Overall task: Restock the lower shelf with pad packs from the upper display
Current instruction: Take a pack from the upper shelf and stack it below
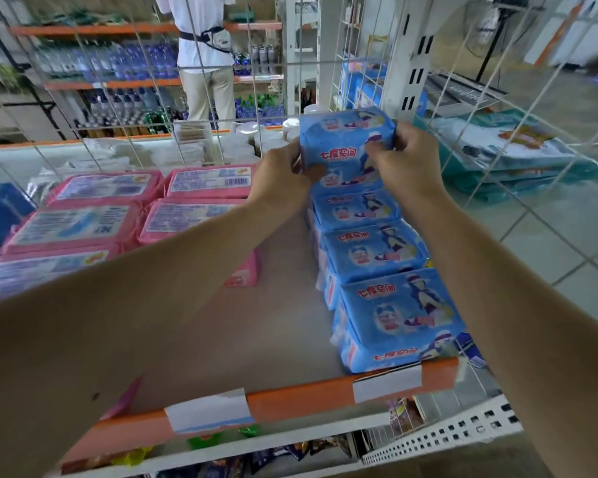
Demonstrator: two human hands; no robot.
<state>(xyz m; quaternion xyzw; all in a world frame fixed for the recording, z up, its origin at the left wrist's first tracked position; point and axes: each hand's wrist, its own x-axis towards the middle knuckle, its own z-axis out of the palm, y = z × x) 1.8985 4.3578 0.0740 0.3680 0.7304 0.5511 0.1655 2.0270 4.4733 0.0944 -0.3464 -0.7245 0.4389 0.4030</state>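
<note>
A blue pad pack [342,139] with red lettering is held up at the far end of a row of matching blue packs [377,250] on the right of the grey shelf [280,326]. My left hand [283,181] grips its left edge and my right hand [404,160] grips its right edge and front. The pack is tilted toward me, above the rearmost pack of the row. Pink pad packs [107,215] lie flat in rows on the shelf's left side.
A wire mesh panel [242,67] backs the shelf. An orange shelf lip with white labels [325,395] runs along the front, with a lower shelf of snacks [290,450] beneath. A person [204,60] stands in the aisle behind. Teal packs [511,153] lie at right.
</note>
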